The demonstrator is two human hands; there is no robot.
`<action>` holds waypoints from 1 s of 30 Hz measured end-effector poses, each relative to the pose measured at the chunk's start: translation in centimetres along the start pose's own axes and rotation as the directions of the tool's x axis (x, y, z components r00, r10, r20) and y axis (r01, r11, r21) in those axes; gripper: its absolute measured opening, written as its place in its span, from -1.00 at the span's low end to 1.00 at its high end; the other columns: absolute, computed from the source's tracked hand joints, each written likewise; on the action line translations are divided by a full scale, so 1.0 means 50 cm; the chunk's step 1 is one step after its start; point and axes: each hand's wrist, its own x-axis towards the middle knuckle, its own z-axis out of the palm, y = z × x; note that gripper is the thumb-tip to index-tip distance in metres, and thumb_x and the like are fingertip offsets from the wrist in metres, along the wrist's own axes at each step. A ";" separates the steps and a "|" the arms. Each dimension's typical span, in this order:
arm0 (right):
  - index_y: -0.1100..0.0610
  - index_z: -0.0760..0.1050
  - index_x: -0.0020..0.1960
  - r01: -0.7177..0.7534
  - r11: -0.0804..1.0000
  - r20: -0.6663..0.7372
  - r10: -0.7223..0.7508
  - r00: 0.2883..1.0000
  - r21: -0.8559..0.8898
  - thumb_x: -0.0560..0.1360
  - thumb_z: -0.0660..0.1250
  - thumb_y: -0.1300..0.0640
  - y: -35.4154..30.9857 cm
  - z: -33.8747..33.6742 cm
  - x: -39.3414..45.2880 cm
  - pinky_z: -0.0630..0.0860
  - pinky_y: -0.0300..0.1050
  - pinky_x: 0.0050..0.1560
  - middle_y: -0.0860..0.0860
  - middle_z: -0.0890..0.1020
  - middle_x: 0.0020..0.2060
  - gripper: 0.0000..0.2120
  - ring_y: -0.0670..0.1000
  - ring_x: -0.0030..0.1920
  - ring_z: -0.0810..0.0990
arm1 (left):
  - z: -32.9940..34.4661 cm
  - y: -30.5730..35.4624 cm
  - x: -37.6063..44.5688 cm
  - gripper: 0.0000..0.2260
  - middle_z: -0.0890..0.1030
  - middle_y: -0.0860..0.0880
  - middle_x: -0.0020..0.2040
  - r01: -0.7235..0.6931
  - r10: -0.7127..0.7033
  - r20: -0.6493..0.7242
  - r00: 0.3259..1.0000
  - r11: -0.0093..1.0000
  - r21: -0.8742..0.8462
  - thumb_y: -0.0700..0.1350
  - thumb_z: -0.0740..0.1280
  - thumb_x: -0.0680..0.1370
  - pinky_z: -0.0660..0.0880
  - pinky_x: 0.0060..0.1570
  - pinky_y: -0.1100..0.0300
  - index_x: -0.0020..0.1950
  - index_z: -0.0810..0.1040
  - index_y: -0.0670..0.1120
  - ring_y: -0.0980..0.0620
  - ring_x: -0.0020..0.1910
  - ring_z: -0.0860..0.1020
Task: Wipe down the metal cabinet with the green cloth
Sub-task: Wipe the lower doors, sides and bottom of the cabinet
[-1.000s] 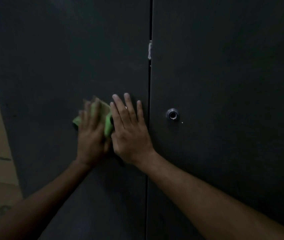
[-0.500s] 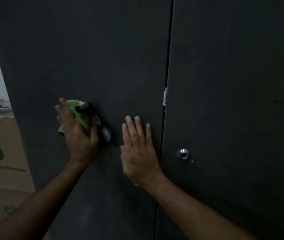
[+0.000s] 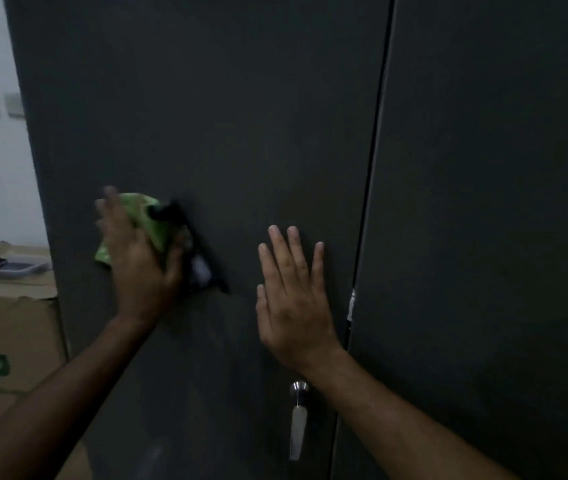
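Left hand: because the wiping needed pressure, I saw my left hand (image 3: 137, 261) spread flat over the green cloth (image 3: 144, 220), pressing it on the metal cabinet (image 3: 241, 133), mid-door, near a black fitting (image 3: 203, 258).
Right hand: my right hand (image 3: 293, 296) lay open-palmed, empty, bracing beside the seam.
Pose: both forearms angled up and inward.

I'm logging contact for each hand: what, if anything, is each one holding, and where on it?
The left hand presses the green cloth against the cabinet door, palm over its middle. The right hand lies flat on the door, holding nothing.
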 end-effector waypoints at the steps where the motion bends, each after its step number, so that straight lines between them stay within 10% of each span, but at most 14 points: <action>1: 0.29 0.28 0.56 -0.007 1.000 -0.021 0.007 1.000 -0.002 0.57 0.30 0.16 0.004 -0.008 0.027 0.01 0.44 0.56 0.20 0.15 0.62 -0.41 0.22 0.65 0.01 | 0.017 0.025 -0.006 -0.27 -0.05 -0.33 0.68 -0.164 0.161 0.062 0.985 0.986 0.033 0.12 0.23 0.66 -0.12 0.63 -0.22 0.67 0.06 -0.25 -0.37 0.66 -0.11; 6: 0.22 0.45 0.47 -0.003 1.000 -0.132 -0.001 0.991 -0.029 0.55 0.30 0.14 0.081 -0.094 0.119 -0.03 0.49 0.54 0.18 0.32 0.57 -0.51 0.21 0.62 0.14 | -0.030 -0.050 -0.179 -0.38 -0.02 -0.16 0.71 -0.591 0.520 0.419 0.744 0.805 0.049 0.19 0.00 0.70 0.16 0.51 -0.28 0.71 -0.01 -0.02 -0.25 0.68 -0.02; 13: 0.19 0.31 0.56 -0.184 0.959 -0.235 0.131 0.963 -0.216 0.63 0.20 0.04 0.327 -0.240 0.212 -0.09 0.49 0.54 0.19 0.20 0.61 -0.47 0.22 0.64 0.07 | -0.010 0.102 0.091 -0.26 -0.05 -0.34 0.67 0.058 -0.058 0.046 0.997 0.998 0.004 0.12 0.20 0.63 -0.13 0.62 -0.24 0.72 -0.07 -0.04 -0.35 0.65 -0.10; 18: 0.19 0.19 0.62 -0.129 0.936 -0.162 0.079 0.984 -0.326 0.66 0.16 -0.02 0.370 -0.221 0.208 -0.06 0.51 0.53 0.22 0.15 0.62 -0.41 0.25 0.64 0.04 | 0.105 0.320 0.108 -0.26 0.02 -0.30 0.68 -0.295 0.292 0.125 0.948 0.955 0.006 0.13 0.28 0.58 -0.15 0.63 -0.22 0.65 0.17 -0.21 -0.37 0.66 -0.06; 23: 0.17 0.12 0.64 -0.108 0.934 -0.124 0.069 0.990 -0.339 0.67 0.11 -0.06 0.373 -0.221 0.210 -0.08 0.50 0.53 0.20 0.09 0.64 -0.39 0.24 0.65 0.01 | 0.074 0.247 -0.007 -0.26 0.02 -0.15 0.71 -0.566 0.518 0.327 0.790 0.821 0.069 0.18 0.22 0.59 -0.05 0.64 -0.18 0.70 0.07 -0.05 -0.27 0.68 0.02; 26: 0.19 0.12 0.64 -0.049 0.937 -0.044 0.036 0.998 -0.346 0.68 0.13 -0.07 0.372 -0.248 0.207 -0.04 0.48 0.54 0.21 0.08 0.64 -0.38 0.24 0.64 0.02 | 0.036 0.241 0.009 -0.25 0.01 -0.19 0.71 -0.488 0.429 0.367 0.825 0.869 0.083 0.05 0.22 0.55 0.02 0.62 -0.25 0.71 0.05 -0.04 -0.28 0.68 0.01; 30: 0.20 0.27 0.59 0.093 0.950 -0.008 -0.100 0.995 -0.298 0.65 0.23 0.03 0.442 -0.348 0.214 0.17 0.35 0.53 0.15 0.22 0.61 -0.44 0.16 0.62 0.17 | 0.063 0.378 0.144 -0.32 -0.05 -0.29 0.69 -0.044 0.031 0.194 0.980 0.997 0.063 -0.01 0.22 0.60 -0.10 0.62 -0.28 0.67 0.13 -0.22 -0.37 0.66 -0.11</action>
